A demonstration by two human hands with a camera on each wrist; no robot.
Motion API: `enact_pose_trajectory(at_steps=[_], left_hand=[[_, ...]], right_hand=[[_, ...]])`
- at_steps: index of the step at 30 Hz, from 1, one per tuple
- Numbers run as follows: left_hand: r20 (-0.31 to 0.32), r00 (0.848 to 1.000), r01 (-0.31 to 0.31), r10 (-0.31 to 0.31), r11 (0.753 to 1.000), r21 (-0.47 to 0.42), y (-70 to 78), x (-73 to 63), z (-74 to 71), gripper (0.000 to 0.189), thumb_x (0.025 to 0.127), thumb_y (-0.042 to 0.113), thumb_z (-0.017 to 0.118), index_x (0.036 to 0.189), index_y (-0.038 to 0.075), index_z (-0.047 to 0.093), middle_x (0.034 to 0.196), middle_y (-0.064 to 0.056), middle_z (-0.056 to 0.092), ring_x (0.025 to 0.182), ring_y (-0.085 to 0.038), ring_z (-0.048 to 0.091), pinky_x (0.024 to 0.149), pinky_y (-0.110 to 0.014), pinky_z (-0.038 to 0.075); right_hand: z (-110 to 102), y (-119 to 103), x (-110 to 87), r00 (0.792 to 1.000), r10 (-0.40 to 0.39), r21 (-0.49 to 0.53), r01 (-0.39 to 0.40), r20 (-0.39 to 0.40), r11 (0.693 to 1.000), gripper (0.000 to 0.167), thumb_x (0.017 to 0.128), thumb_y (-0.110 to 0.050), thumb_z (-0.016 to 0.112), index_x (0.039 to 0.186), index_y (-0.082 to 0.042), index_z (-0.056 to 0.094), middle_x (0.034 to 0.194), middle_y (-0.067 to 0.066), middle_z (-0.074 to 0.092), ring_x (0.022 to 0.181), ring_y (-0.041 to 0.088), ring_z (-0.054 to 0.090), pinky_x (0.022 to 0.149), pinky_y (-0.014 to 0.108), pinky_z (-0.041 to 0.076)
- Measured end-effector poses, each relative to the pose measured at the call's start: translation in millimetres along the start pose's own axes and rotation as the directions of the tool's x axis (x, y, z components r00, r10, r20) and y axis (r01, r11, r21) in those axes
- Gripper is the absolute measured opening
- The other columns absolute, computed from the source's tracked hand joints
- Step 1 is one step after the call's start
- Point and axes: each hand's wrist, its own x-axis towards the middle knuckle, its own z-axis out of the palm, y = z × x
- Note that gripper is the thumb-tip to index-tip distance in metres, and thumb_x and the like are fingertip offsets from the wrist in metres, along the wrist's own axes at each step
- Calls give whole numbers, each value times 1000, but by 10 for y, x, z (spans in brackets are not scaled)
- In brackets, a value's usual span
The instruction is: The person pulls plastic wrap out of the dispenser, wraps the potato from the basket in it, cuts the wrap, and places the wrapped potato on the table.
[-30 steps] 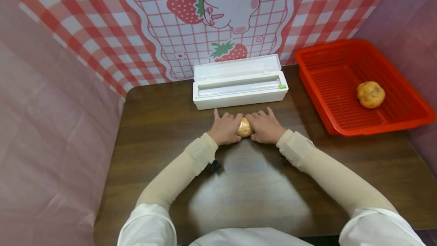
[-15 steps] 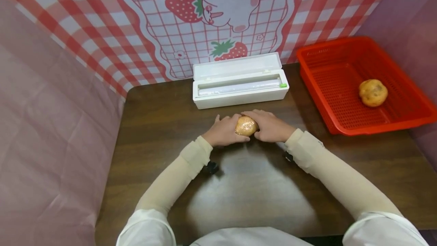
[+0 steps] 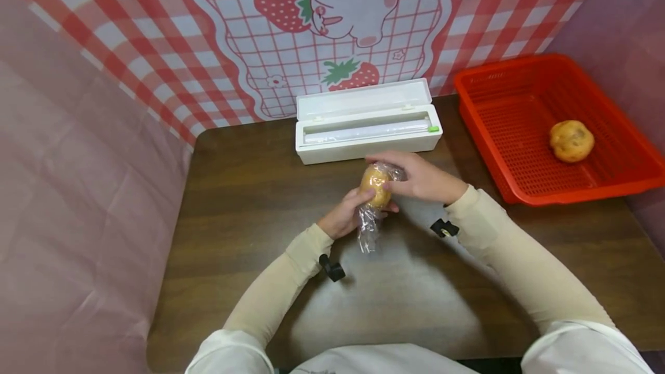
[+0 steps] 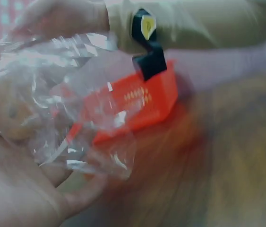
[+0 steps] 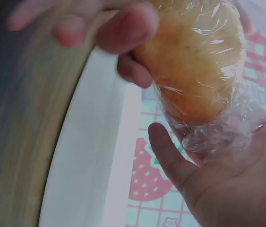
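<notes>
A potato (image 3: 375, 180) wrapped in clear cling film (image 3: 368, 229) is held between both hands above the table. My left hand (image 3: 347, 213) grips it from below left, thumb across its near side. My right hand (image 3: 426, 179) curls over its far right side, thumb against the wrapped surface. A loose tail of film hangs toward me. In the right wrist view the film lies tight and shiny over the potato (image 5: 194, 61), bunching near the right palm (image 5: 236, 184). Loose, crumpled film (image 4: 85, 104) spreads beside the left hand (image 4: 19, 189) in the left wrist view.
Behind the hands stands a white cling film box (image 3: 369, 146), lid raised, with a film roll (image 3: 369, 131) and a green slider (image 3: 433, 129). At right, a red plastic basket (image 3: 511, 189) holds another potato (image 3: 571, 141). Cloth screens border the wooden table (image 3: 234, 206).
The hands have lifted and turned the wrapped potato upright. The left hand has moved beneath it, the right to its far side. A tail of film now hangs free.
</notes>
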Motion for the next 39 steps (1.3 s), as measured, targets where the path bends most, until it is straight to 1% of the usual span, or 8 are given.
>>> enact_pose_trajectory(at_steps=[4,11,14,16,18,23,30,39], left_hand=[[73,997,2,18,964,-265,-63,-22,101,69,95,55,57,135,2,40,114,-8,63,108,-25,62,110,-61,33],[67,997,-10,47,881,-473,-116,-43,243,72,94,53,57,140,1,38,111,-7,61,99,-20,60,95,-41,49],[42,998,-13,39,868,-496,-147,-48,268,70,93,53,57,138,3,39,108,-8,60,98,-20,60,93,-40,50],[21,999,-12,26,867,-498,-169,-50,275,66,92,54,58,136,8,40,109,-8,60,98,-19,60,92,-39,50],[-3,1000,-8,7,867,-498,-187,-47,279,63,92,54,57,134,11,40,109,-8,60,98,-19,60,92,-38,51],[-60,997,10,-45,879,-477,-203,-27,289,51,102,50,39,135,11,39,109,-10,61,100,-21,62,92,-35,50],[-153,980,51,-128,902,-429,-185,-40,276,55,106,49,21,133,5,40,105,-12,61,94,-22,63,90,-35,52],[-187,970,63,-155,904,-422,-171,-80,269,60,106,52,18,133,3,41,103,-12,60,90,-22,63,88,-35,53]], right_hand=[[-40,-18,-17,1000,-7,305,1,20,952,54,97,-7,58,148,4,43,147,17,51,134,31,47,110,37,39],[121,192,-92,998,58,746,-12,-36,666,69,91,4,46,156,2,24,154,25,38,132,29,50,106,40,44],[237,282,-123,997,75,777,-20,-35,629,70,89,5,46,157,-2,28,152,20,44,131,27,51,106,41,44],[296,315,-131,996,85,753,-29,-36,658,70,88,3,50,156,-2,31,149,15,49,130,27,51,106,39,44],[331,327,-121,994,95,692,-29,-58,721,68,89,1,56,154,-2,35,146,13,52,129,26,52,106,37,44],[351,331,-83,983,141,558,-50,-121,828,54,91,-1,63,143,4,50,143,26,52,124,24,56,102,32,46],[398,332,-80,980,159,458,-87,-120,885,43,96,-3,60,138,5,56,141,27,54,121,20,58,101,32,45],[469,298,-74,988,-10,234,47,-157,971,39,100,0,52,139,5,55,142,19,54,130,31,50,111,41,36]])
